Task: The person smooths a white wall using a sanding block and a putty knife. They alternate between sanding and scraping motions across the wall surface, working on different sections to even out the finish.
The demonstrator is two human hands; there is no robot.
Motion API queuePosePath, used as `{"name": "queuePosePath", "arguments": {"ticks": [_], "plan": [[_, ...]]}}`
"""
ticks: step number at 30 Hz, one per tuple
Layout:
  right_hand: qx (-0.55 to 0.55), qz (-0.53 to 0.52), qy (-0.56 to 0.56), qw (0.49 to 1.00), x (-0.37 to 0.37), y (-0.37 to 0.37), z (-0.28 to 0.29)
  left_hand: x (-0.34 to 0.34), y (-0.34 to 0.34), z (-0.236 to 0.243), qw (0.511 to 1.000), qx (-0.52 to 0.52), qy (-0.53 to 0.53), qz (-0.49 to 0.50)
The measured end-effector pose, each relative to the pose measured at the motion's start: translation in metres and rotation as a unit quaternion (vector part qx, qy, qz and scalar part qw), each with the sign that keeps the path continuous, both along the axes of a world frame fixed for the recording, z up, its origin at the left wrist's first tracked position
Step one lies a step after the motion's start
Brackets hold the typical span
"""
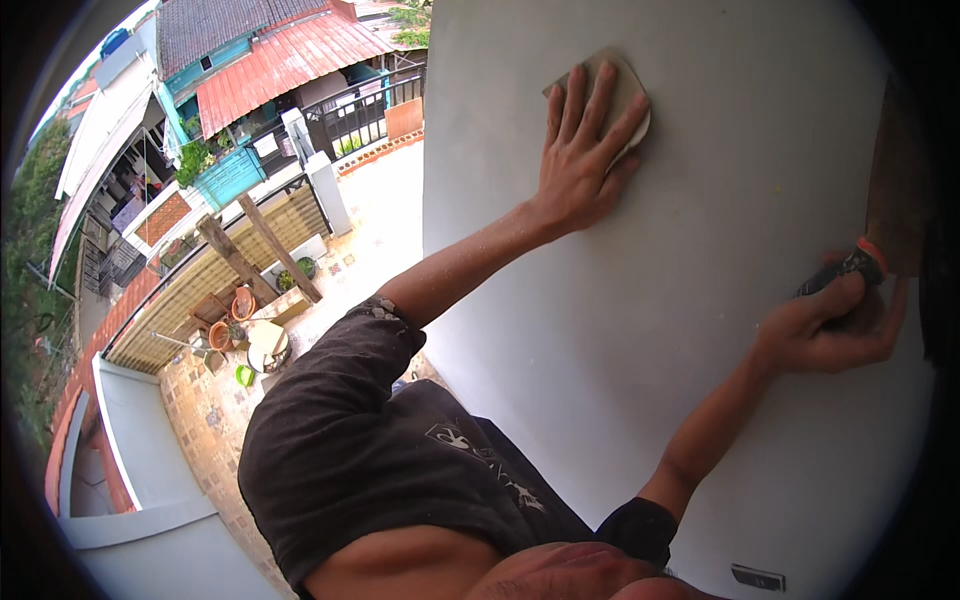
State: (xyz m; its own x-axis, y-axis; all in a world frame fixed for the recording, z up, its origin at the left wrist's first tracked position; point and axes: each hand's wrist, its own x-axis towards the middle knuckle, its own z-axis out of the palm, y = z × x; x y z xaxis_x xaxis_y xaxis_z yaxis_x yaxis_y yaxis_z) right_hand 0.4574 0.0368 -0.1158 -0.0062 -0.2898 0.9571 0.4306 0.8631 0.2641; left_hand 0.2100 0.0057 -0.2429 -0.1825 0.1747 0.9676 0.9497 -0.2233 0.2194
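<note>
My left hand (590, 165) lies on a pale grey wall (600, 320), fingers spread over a beige-grey sheet that looks like sandpaper (627, 82). The sheet is pressed between palm and wall, and its edge curls out by the thumb. At the right, my right hand (825, 325) is closed round the dark handle of a putty knife (893, 190). A red-orange band circles the handle near the blade. The broad brownish blade points upward and partly fades into the dark rim of the picture; whether it touches the wall I cannot tell.
A small dark wall plate (758, 577) sits low on the right. Below at the left lies a patterned tiled yard (205, 400) with terracotta pots (243, 303), wooden posts (235, 260) and a slatted fence (220, 300). Beyond stands a house with a red metal roof (285, 85).
</note>
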Motion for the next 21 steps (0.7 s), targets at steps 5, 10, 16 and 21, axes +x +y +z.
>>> {"name": "queuePosePath", "arguments": {"ticks": [5,10,16,21], "plan": [[-0.006,-0.001,0.019,1.000,-0.001,0.000,0.000,0.009,-0.002,-0.043,0.997,-0.049,0.058,-0.020],[-0.005,-0.002,0.010,1.000,-0.002,-0.001,0.000,-0.024,-0.002,-0.001,0.996,0.016,-0.089,0.028],[-0.005,-0.019,0.007,1.000,-0.004,0.001,0.000,0.024,-0.004,-0.071,0.996,-0.077,0.036,-0.019],[-0.014,0.008,0.023,1.000,-0.004,-0.001,-0.002,-0.030,0.001,0.014,0.992,0.030,-0.119,-0.001]]}}
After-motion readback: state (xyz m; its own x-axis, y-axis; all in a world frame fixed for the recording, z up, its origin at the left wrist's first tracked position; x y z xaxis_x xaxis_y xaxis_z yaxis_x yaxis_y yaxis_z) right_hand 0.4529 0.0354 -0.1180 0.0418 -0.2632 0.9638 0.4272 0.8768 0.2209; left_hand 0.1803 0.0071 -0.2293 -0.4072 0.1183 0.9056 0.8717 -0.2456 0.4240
